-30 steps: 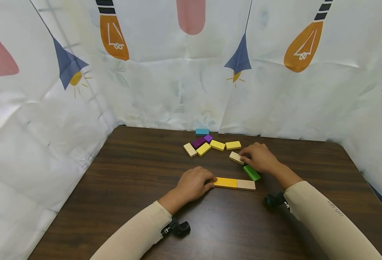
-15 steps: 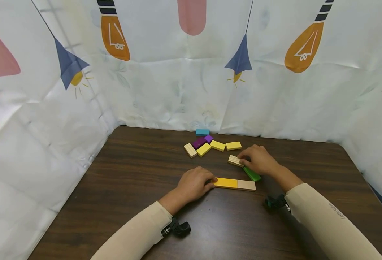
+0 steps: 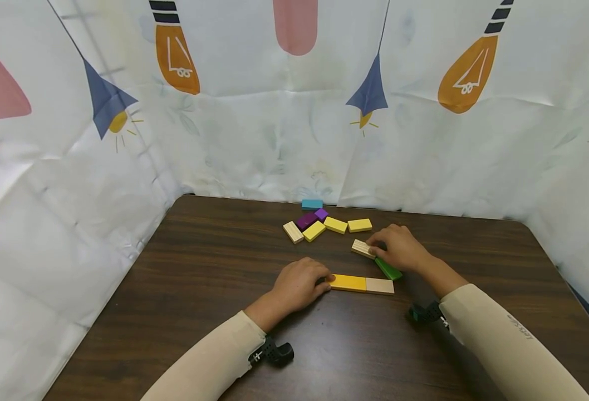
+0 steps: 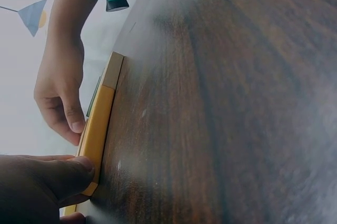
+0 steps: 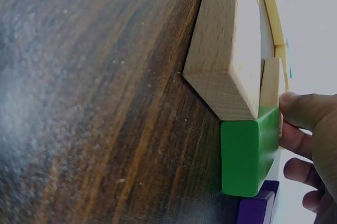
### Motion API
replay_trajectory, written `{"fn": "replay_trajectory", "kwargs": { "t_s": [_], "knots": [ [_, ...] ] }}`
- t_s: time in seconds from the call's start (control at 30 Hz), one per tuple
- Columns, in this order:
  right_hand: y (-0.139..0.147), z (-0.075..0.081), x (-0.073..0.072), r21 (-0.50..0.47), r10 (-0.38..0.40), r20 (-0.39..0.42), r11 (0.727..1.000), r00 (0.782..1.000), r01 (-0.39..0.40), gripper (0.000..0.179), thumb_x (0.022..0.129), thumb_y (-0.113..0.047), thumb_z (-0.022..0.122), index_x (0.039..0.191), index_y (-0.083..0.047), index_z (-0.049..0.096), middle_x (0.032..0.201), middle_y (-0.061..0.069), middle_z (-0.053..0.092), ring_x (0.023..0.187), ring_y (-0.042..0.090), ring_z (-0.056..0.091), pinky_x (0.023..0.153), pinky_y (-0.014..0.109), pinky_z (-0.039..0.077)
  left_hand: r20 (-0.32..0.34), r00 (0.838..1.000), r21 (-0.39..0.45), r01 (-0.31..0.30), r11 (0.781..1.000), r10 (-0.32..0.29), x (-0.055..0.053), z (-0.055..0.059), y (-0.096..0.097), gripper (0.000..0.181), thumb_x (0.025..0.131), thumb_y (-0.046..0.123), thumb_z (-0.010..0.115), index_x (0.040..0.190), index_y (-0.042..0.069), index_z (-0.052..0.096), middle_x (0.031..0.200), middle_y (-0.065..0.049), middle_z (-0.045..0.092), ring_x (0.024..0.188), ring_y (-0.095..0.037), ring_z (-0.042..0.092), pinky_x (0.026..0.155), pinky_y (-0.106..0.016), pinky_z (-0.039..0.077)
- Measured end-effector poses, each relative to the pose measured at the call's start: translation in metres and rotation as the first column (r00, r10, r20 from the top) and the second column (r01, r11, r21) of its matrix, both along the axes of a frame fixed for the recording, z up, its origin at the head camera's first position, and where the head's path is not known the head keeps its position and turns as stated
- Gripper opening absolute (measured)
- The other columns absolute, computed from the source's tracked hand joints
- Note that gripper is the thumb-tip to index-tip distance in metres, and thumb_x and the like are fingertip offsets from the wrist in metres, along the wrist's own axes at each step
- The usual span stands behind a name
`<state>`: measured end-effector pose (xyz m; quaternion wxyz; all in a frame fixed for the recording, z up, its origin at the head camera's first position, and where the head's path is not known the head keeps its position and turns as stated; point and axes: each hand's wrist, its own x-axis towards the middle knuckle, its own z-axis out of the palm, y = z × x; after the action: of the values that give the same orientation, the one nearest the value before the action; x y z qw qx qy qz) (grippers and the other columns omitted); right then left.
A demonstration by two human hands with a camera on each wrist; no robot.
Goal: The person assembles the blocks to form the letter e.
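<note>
My left hand [image 3: 298, 283] pinches the left end of an orange-yellow wooden block [image 3: 349, 283], thumb on its near side in the left wrist view. A plain wooden block [image 3: 379, 286] continues the row, end to end with it on the right. Behind this row, my right hand [image 3: 398, 248] pinches a second plain block with lined grain [image 3: 362, 248] between thumb and fingers. A green block [image 3: 388, 269] slants from that block's right end towards the row's right end. In the right wrist view the green block [image 5: 239, 158] stands right at the plain block's corner [image 5: 226, 61].
Farther back lie several yellow blocks [image 3: 335, 224], purple blocks [image 3: 307, 220], a blue block [image 3: 312, 205] and another plain block [image 3: 293, 231]. A printed cloth [image 3: 254, 145] hangs behind the dark table [image 3: 214, 267]. A purple block [image 5: 255, 211] shows low in the right wrist view.
My right hand has shifted the grained plain block slightly left and nearer, turning it a little, so its right end now meets the green block's far end. The left hand stays put.
</note>
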<state>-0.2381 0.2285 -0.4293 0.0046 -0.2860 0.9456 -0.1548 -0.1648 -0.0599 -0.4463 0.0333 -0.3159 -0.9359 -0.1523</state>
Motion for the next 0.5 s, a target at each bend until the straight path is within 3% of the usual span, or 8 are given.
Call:
{"fn": "replay_trajectory", "kwargs": {
  "t_s": [0.5],
  "knots": [
    [0.0018,0.0003,-0.0002,-0.031,-0.009,0.010,0.999,1.000,0.009,0.023,0.097,-0.021,0.072,0.117,-0.010,0.076,0.111,0.006,0.073,0.114,0.038,0.058,0.099,0.062,0.038,-0.009,1.000,0.003,0.008,1.000,-0.008,-0.0007,-0.0007,-0.0008,0.016,0.097,0.030,0.073,0.111,0.025,0.078,0.112,0.011,0.073,0.106,-0.014,0.065,0.088,-0.034,0.055]
  ]
}}
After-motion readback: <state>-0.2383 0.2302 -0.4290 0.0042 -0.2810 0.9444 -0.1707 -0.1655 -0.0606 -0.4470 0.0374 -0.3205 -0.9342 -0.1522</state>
